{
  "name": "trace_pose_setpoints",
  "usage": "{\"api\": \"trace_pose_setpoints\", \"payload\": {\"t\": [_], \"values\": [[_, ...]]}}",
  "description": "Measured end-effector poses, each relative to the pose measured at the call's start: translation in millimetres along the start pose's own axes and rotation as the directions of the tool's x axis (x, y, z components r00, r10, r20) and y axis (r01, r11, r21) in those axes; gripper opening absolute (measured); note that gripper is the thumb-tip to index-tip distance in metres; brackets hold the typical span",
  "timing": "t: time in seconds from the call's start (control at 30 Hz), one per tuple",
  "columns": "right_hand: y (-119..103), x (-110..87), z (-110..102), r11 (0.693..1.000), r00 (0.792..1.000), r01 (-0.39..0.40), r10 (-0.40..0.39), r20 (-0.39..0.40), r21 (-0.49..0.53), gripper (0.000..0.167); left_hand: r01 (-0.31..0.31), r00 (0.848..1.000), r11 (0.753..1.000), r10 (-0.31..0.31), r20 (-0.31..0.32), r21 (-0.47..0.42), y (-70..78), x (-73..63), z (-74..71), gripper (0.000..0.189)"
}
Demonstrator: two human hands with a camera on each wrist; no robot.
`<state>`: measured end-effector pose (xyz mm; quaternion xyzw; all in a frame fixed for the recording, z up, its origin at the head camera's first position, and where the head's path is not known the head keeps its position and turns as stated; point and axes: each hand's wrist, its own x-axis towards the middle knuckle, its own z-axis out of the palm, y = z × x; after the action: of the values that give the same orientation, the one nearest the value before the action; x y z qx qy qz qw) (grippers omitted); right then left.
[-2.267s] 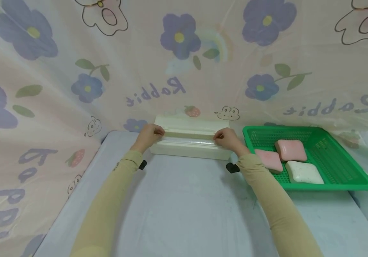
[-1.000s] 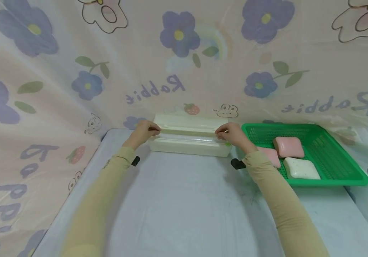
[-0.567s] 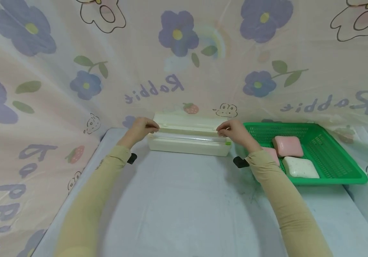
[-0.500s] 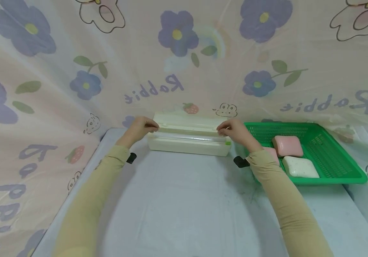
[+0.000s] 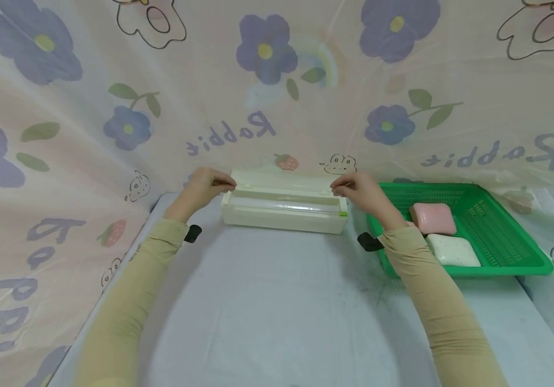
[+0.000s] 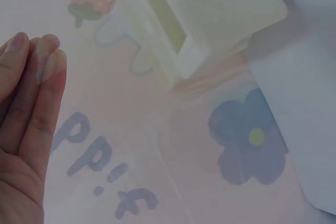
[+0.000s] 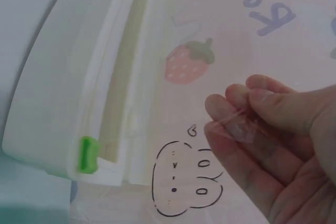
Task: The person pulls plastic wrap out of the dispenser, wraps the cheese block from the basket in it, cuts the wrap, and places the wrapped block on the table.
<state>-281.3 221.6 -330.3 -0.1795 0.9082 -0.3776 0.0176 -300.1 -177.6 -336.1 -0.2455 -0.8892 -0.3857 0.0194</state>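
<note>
Since the earlier frame, our left hand [image 5: 202,189] and right hand [image 5: 362,193] rose and spread, each pinching clear film [image 7: 243,131] over the box [image 5: 283,221] on the desk [image 5: 257,312]. We judged uneven pull could tear the film; a slack pinch could drop it.

On the cloth [image 5: 209,70] behind the box [image 5: 283,221], above its left half, I read a mirrored "Rabbit" [image 5: 232,134]; well to the box's right stands another mirrored "Rabbit" [image 5: 497,155]; well to its left a third word [image 5: 13,285] runs downward, seemingly "Rabbi", its end hard to make out; the print on my left sleeve [image 5: 117,317] is too small to read.
</note>
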Motion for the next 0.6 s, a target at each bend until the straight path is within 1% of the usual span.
{"api": "trace_pose_setpoints", "payload": {"t": [0.17,0.27,0.47,0.6], "values": [[-5.0,-3.2,-5.5,1.000,0.999,0.018,-0.018,-0.033,-0.008,0.017,-0.023,0.999,0.999,0.025,-0.040,0.041,8.0,-1.7,-5.1,0.016],[-10.3,-6.0,-8.8,1.000,0.998,0.025,-0.025,-0.053,-0.004,0.017,-0.049,0.997,0.997,0.052,-0.058,0.058,12.4,-2.3,-8.1,0.016],[-20.0,-10.4,-14.8,0.999,0.994,0.044,-0.042,-0.098,0.020,0.016,-0.079,0.992,0.996,0.083,-0.091,0.043,22.3,-4.4,-14.3,0.015],[-25.0,-13.6,-18.2,0.998,0.990,0.068,-0.067,-0.124,0.006,0.016,-0.088,0.990,0.995,0.091,-0.111,0.036,29.2,-6.3,-17.8,0.014]]}}
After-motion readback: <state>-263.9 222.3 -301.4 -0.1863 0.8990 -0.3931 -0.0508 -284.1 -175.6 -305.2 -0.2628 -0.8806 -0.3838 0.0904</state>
